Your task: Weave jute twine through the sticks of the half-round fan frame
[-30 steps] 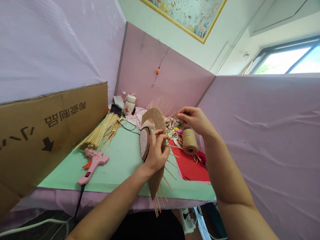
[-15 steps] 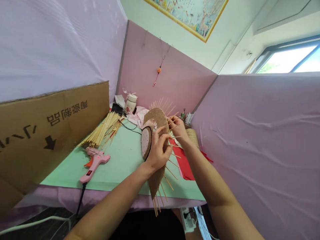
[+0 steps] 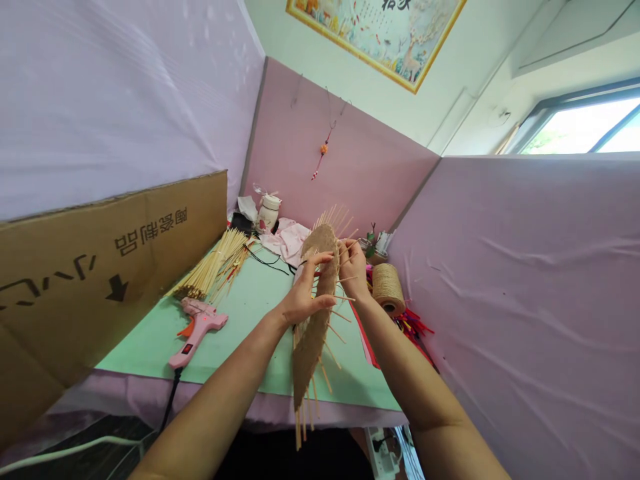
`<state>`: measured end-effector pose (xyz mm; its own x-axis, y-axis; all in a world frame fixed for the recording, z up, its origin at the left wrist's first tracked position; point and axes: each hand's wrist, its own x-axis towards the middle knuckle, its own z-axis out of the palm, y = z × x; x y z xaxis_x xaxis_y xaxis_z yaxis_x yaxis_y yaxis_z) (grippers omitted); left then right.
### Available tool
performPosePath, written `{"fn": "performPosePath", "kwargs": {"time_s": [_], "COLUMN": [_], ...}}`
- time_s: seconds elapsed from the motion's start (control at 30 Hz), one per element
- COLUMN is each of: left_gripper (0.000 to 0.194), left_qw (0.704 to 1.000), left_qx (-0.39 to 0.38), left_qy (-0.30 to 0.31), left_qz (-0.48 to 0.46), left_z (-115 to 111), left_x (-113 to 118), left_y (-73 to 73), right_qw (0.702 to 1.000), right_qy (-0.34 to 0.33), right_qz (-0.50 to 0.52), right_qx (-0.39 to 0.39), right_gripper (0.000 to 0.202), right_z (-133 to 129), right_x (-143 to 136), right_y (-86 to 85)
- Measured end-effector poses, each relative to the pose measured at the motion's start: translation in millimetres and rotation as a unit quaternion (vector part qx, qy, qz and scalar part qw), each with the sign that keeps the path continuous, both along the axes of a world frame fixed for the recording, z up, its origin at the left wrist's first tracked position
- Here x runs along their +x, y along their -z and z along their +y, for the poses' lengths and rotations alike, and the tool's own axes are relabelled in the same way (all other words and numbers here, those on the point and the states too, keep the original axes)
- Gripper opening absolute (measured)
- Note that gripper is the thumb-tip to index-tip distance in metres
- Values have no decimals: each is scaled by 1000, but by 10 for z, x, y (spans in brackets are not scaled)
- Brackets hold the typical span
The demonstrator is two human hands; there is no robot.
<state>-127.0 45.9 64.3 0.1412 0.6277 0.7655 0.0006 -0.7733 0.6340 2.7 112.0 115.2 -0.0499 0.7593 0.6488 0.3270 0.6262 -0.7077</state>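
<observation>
A brown, curved board with thin wooden sticks fanning out from its edge is held up over the table, turned nearly edge-on. My left hand grips its face, with the thumb on the near side and the fingers spread across the upper part. At the board's right edge, my right hand is closed in a pinch on a thin stick among the others. Its fingertips are partly hidden. Behind my left hand, most of the board's far side cannot be seen.
A pink glue gun lies left, by a bundle of sticks and a cardboard box. At the back are a white jar and a pink cloth. A twine spool stands right, near red strips.
The board has turned more edge-on, hiding the pale pink, black-rimmed piece seen before. My right hand has shifted slightly down along the edge, and the twine spool shows more fully.
</observation>
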Motion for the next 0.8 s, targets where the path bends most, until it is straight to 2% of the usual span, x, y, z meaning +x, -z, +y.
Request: {"fn": "performPosePath", "kwargs": {"time_s": [0.07, 0.23, 0.37, 0.5, 0.63, 0.8], "left_gripper": [61, 35, 30, 31, 31, 32], "left_qw": [1000, 988, 976, 971, 968, 965], "left_qx": [-2, 47, 78, 86, 89, 73], "left_qy": [-23, -145, -194, -211, -223, -235], "left_qz": [-7, 33, 60, 65, 72, 87], "left_z": [49, 142, 151, 150, 168, 174], "left_x": [5, 32, 9, -1, 24, 52], "left_y": [-56, -208, -219, -197, -192, -195], "right_qw": [1000, 1000, 998, 986, 970, 933], "right_qy": [2, -7, -24, -36, -81, -218], "right_qz": [4, -13, -61, -154, -227, -265], "right_qx": [3, 10, 26, 48, 46, -110], "right_gripper": [26, 26, 23, 22, 18, 32], "right_z": [53, 111, 61, 46, 59, 26], "right_x": [-4, -43, -27, 82, 190, 252], "right_y": [30, 67, -39, -331, -763, -1312]}}
